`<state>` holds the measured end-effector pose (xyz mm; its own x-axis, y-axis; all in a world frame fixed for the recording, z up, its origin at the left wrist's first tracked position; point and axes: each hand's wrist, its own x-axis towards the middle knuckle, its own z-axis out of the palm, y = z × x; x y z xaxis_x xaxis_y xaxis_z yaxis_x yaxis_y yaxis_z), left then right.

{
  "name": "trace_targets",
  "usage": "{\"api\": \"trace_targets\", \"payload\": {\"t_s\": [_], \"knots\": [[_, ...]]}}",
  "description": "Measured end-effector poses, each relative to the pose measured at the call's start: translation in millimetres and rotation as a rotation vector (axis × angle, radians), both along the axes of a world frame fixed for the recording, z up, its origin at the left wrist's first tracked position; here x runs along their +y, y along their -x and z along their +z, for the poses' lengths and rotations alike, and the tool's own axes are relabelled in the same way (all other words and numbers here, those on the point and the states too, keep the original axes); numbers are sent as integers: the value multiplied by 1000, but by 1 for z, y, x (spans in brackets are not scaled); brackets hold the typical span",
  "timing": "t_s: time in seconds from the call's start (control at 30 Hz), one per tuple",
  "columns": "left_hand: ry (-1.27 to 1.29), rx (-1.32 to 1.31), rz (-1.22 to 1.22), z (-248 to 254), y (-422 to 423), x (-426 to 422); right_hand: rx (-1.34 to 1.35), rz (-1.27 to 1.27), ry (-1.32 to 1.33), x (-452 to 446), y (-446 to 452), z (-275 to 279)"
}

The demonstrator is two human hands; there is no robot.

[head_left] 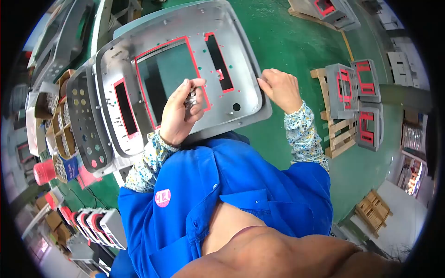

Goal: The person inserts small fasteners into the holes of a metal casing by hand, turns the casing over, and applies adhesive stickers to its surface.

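In the head view a large grey metal housing with rounded corners lies in front of me. Red strips edge its rectangular openings, and small studs and holes dot the surface. My left hand is over its near side, fingers curled around a small pile of silvery metal fasteners; their exact kind is too small to tell. Just beyond the housing's right rim is my right hand, thumb and fingers pinched together. Whatever lies between those fingertips, if anything, cannot be made out.
Left of the housing stands a dark panel with round holes, beside cardboard bins of small parts. On the right, similar grey housings rest on a wooden pallet. Another pallet sits farther back on the green floor.
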<state>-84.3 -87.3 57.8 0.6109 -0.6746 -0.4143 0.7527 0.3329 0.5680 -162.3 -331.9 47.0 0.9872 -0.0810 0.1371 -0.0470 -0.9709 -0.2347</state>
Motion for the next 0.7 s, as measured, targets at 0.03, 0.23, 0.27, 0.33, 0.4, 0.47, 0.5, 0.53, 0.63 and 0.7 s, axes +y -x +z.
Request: {"api": "trace_targets", "payload": {"t_s": [0.03,0.23,0.27,0.33,0.4,0.47,0.5,0.53,0.63,0.7], "knots": [[18,-29,-7,2,0,-1,-8,26,46,1,-1,4],[138,-15,-48,-10,-7,-2,-204,184,-51,12,-19,29],[138,-14,-45,-9,-7,-4,-318,239,-174,24,-25,33],[77,-29,-46,-6,-7,-6,-375,372,-375,54,-37,33],[10,-43,-37,-6,-7,-7,-357,413,-441,77,-51,27],[-56,-56,-21,-8,-8,-6,-338,460,-507,83,-59,24],[-92,-85,-12,-9,-9,-5,-265,497,-525,83,-63,22],[-126,-114,-4,-9,-10,-5,-192,534,-541,84,-67,22],[-98,-130,-6,-13,-12,-4,-83,521,-579,83,-73,22],[-59,-139,-12,-15,-15,-4,-61,509,-572,83,-76,22]]}}
